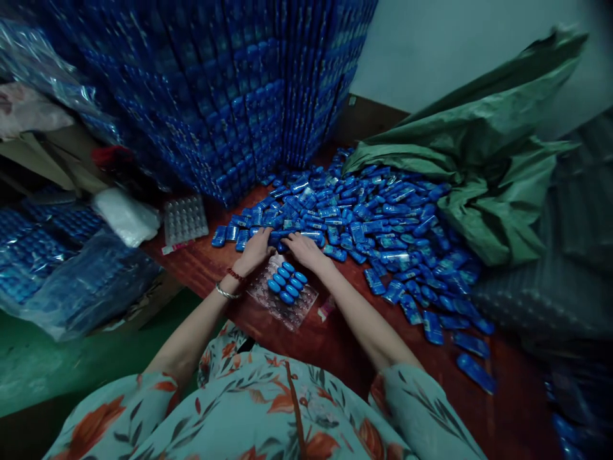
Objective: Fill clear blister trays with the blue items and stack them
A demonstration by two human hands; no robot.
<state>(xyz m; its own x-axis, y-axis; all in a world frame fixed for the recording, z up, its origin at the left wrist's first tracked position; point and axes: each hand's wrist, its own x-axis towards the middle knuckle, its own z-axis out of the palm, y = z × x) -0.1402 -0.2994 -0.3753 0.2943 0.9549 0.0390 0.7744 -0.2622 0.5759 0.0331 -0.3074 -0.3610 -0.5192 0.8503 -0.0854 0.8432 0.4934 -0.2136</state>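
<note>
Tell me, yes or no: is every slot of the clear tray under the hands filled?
No. The clear tray holds only a few blue pieces; the remaining slots are bare.

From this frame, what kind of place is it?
Likely a small packing workshop. Both hands, left hand and right hand, reach into a heap of loose blue pieces above a clear blister tray, partly filled, with filled trays stacked behind.

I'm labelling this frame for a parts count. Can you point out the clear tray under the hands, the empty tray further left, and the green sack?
Clear tray [282, 305]: head view, on its bare near half.
Empty tray [185, 219]: head view, on its middle.
Green sack [483, 160]: head view, on its folded side.
</note>
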